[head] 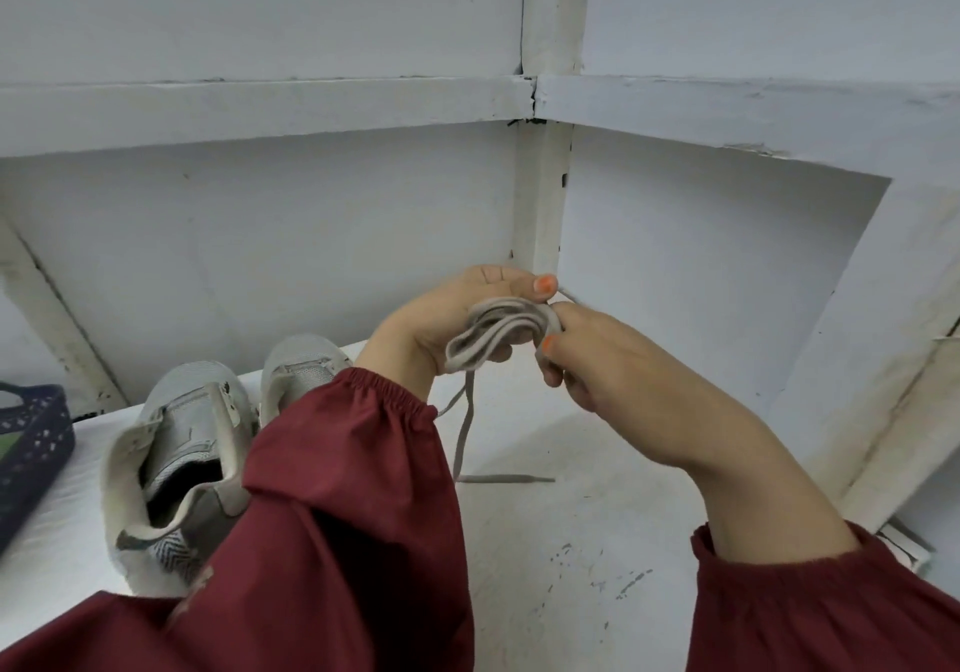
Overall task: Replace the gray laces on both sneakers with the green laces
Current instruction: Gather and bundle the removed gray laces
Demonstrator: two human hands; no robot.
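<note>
left hand (441, 320) grips gray lace (496, 331) bundle | right hand (597, 354) — pinches bundle's right end

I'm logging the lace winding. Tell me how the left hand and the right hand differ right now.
The left hand shows its palm and thumb side; the right hand shows its back. The left hand holds the coiled gray lace in its fingers, thumb on top; the right hand pinches the coil's end. Shared: both hold the same lace above the table, and both have orange nails.
</note>
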